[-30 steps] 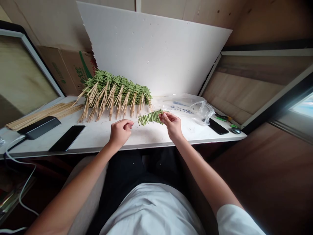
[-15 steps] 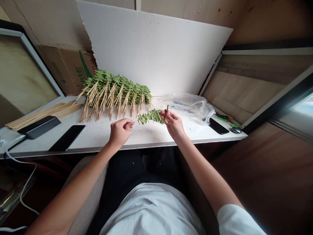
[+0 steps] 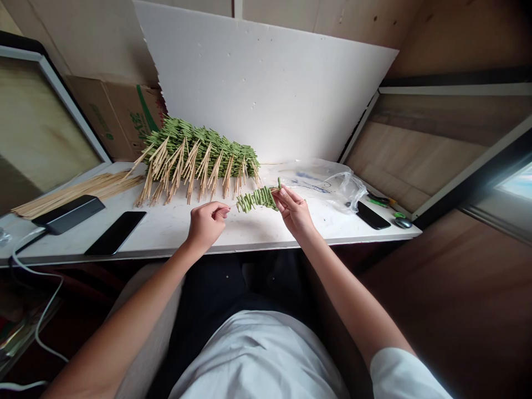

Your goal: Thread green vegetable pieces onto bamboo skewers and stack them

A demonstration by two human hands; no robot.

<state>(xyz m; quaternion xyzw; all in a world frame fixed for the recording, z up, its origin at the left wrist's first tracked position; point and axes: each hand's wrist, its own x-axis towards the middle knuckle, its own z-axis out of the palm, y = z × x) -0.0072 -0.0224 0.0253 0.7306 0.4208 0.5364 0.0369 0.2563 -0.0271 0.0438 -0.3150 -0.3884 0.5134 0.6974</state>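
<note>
A row of short green pieces [image 3: 256, 199], threaded side by side like a skewer, hangs above the white table between my hands. My right hand [image 3: 294, 210] is closed at the row's right end, pinching a green piece [image 3: 279, 183] that sticks up from the fingertips. To the left, my left hand [image 3: 206, 223] is closed, its fingertips pointing at the row's left end; whatever it grips is too small to make out. Behind them lies a big pile of green skewers [image 3: 199, 145] with their bare wooden sticks [image 3: 190, 166] pointing to the front.
Loose wooden sticks [image 3: 78, 191], a dark box-shaped device [image 3: 70, 215] and a black phone [image 3: 116, 233] are at the left of the white table [image 3: 166, 235]. At the right lie a clear plastic bag [image 3: 341, 185], another phone [image 3: 372, 215] and a mouse [image 3: 403, 221].
The green piece at my right fingertips has shifted slightly left, toward the row. My left hand stays closed in nearly the same place. The whole view has moved slightly.
</note>
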